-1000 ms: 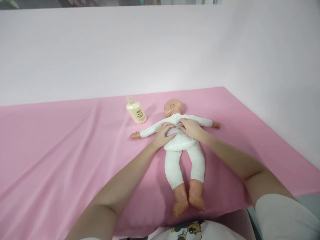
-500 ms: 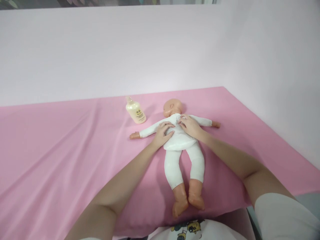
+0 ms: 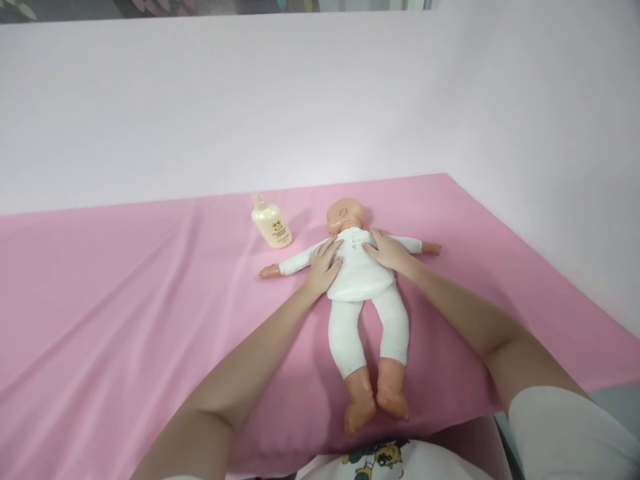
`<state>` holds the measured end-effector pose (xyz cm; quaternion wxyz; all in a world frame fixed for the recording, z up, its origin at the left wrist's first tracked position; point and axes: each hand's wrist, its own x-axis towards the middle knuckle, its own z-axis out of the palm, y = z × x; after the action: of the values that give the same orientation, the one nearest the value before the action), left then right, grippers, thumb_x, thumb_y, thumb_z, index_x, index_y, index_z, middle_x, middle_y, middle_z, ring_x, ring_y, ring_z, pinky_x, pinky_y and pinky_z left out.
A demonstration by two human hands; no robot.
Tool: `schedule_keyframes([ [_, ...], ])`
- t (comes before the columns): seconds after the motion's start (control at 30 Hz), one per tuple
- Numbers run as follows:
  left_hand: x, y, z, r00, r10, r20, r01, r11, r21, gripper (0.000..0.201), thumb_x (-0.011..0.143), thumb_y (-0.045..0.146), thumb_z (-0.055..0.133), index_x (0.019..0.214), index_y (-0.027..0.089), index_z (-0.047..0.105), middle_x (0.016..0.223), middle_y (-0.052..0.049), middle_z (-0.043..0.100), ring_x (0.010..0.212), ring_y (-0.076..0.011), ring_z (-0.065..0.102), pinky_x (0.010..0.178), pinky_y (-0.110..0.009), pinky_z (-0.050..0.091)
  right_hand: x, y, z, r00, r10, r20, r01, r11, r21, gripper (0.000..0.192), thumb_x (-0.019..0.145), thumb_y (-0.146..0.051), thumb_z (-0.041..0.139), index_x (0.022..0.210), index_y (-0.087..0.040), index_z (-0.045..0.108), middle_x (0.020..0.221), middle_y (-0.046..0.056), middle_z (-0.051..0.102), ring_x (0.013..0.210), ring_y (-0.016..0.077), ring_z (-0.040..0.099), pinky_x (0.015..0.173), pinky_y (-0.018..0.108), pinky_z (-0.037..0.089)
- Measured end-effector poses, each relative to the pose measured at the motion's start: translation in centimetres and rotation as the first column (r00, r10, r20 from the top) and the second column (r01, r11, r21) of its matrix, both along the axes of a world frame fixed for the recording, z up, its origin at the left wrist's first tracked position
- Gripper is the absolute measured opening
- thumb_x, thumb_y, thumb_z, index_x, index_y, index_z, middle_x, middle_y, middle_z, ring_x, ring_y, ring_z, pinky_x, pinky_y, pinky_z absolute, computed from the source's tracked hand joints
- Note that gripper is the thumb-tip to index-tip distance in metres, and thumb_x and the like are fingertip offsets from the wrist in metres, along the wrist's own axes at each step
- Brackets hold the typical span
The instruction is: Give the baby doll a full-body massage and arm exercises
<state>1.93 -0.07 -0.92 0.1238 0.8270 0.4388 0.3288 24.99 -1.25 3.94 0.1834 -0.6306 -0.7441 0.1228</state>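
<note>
A baby doll (image 3: 357, 283) in a white cloth suit lies face down, its bald head turned to the left and its arms stretched out sideways. On the left side of its upper back rests my left hand (image 3: 324, 268), fingers extended. My right hand (image 3: 391, 252) lies on the right side of the upper back, fingers spread too. Between the two hands, small fastenings show on the doll's back near the neck. Neither hand grasps anything.
A pale yellow pump bottle (image 3: 271, 224) with a printed label stands left of the doll's head. The pink cloth (image 3: 125, 320) covers the table and has folds at the left. A white wall (image 3: 210, 107) rises behind and along the right.
My hands have moved apart, from close together at the middle of the doll's back out to its sides. The doll and the bottle stay where they were.
</note>
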Motion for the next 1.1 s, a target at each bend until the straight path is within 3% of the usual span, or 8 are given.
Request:
schedule_keyframes([
  [0.17,0.01,0.12,0.10,1.000,0.021,-0.023,-0.020,0.999,0.039,0.046,0.100,0.030,0.041,0.143,0.019,0.053,0.150,-0.014,0.057,0.140,-0.0279,0.050,0.119,-0.052,0.035,0.26,0.01,0.28,1.000,0.004,0.028,-0.004,1.000,0.001,0.047,0.105,-0.043,0.041,0.141,-0.015,0.050,0.137,0.019,0.064,0.124,0.0328,0.063,0.100,0.041,0.047],
  [0.4,0.05,0.17,0.26,0.998,0.051,-0.033,-0.049,0.997,0.061,0.047,0.100,0.032,0.040,0.144,0.020,0.052,0.150,-0.011,0.057,0.136,-0.0277,0.053,0.117,-0.050,0.037,0.62,0.50,0.05,0.999,0.017,0.034,-0.018,1.000,0.018,0.048,0.106,-0.043,0.037,0.139,-0.013,0.054,0.137,0.019,0.066,0.126,0.0323,0.062,0.103,0.042,0.046],
  [0.57,0.07,-0.01,0.61,0.997,0.058,-0.052,-0.055,0.997,0.052,0.048,0.101,0.033,0.037,0.144,0.017,0.051,0.149,-0.013,0.058,0.134,-0.0271,0.054,0.116,-0.048,0.038,0.67,0.51,-0.12,0.999,-0.020,0.047,0.018,0.999,0.039,0.041,0.107,-0.036,0.034,0.129,-0.014,0.061,0.130,0.016,0.069,0.119,0.0286,0.065,0.098,0.037,0.047],
  [0.73,0.05,0.10,0.38,0.997,0.063,-0.049,-0.062,0.998,0.025,0.050,0.103,0.035,0.034,0.148,0.017,0.048,0.152,-0.012,0.055,0.136,-0.0277,0.051,0.117,-0.049,0.036,0.59,0.37,-0.40,0.998,-0.023,0.059,0.019,0.997,0.069,0.043,0.107,-0.034,0.035,0.143,-0.019,0.053,0.135,0.015,0.065,0.114,0.0291,0.066,0.092,0.037,0.050],
  [1.1,0.09,0.63,-0.04,0.996,0.082,-0.038,-0.082,0.997,-0.002,0.045,0.100,0.032,0.041,0.140,0.020,0.057,0.143,-0.011,0.063,0.126,-0.0295,0.057,0.112,-0.051,0.041,0.40,0.54,-0.46,0.996,-0.017,0.092,0.010,0.996,0.083,0.040,0.107,-0.033,0.036,0.131,-0.017,0.063,0.125,0.015,0.069,0.111,0.0266,0.067,0.094,0.035,0.049],
])
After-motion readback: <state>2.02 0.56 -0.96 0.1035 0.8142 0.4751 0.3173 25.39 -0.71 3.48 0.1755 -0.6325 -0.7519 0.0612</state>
